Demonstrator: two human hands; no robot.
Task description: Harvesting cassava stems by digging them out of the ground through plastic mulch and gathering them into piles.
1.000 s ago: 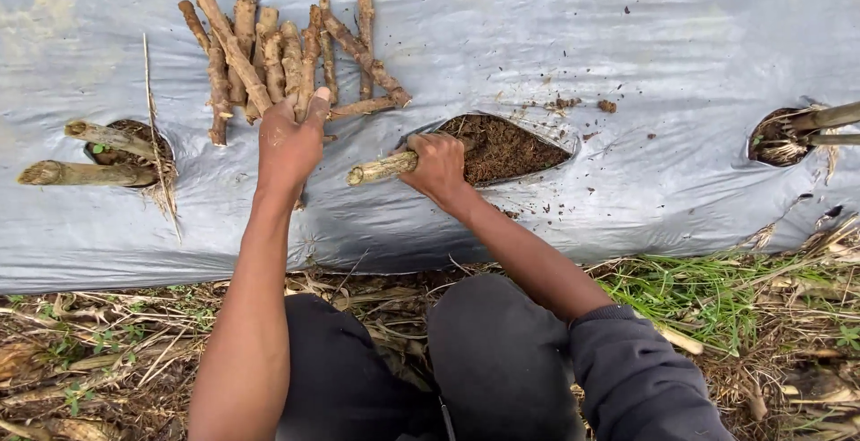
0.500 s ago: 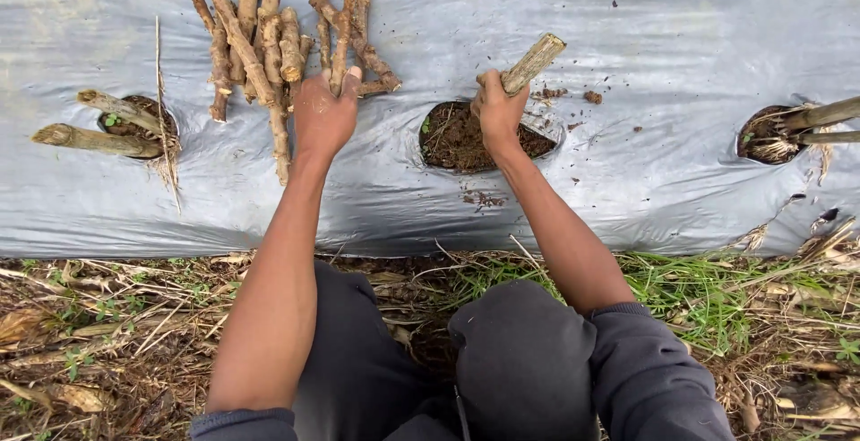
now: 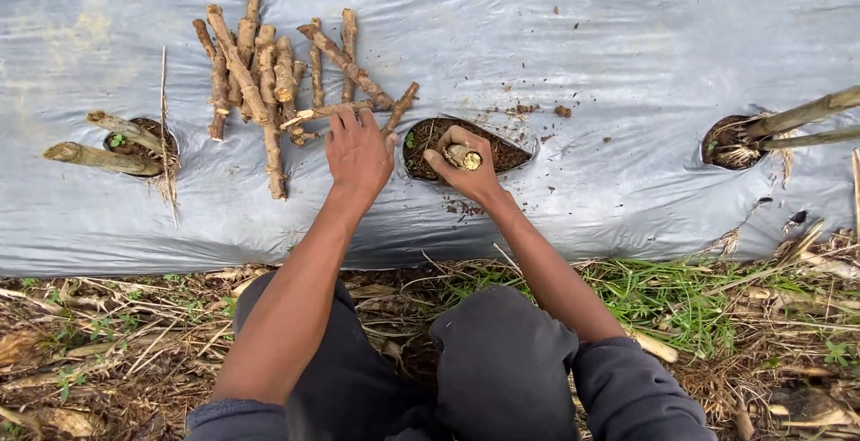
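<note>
My right hand [image 3: 468, 165] grips a short brown stem cutting [image 3: 464, 156], held upright with its cut end facing me, over a soil-filled hole [image 3: 511, 148] in the grey plastic sheet [image 3: 609, 64]. My left hand [image 3: 358, 151] lies flat on the sheet, fingertips touching a thin stick [image 3: 324, 112] at the near edge of a pile of brown stem cuttings [image 3: 269, 69]. The lower end of the held cutting is hidden by my fingers.
Two cuttings stand slanted in a hole at the left [image 3: 125, 141], and two more stems lean out of a hole at the right [image 3: 743, 136]. More holes line the far edge. Dry stalks and grass [image 3: 717, 298] border the near edge by my knees.
My right hand has brought the cutting from above the hole's far rim down into the hole and turned it upright. My left hand has stayed at the pile's edge.
</note>
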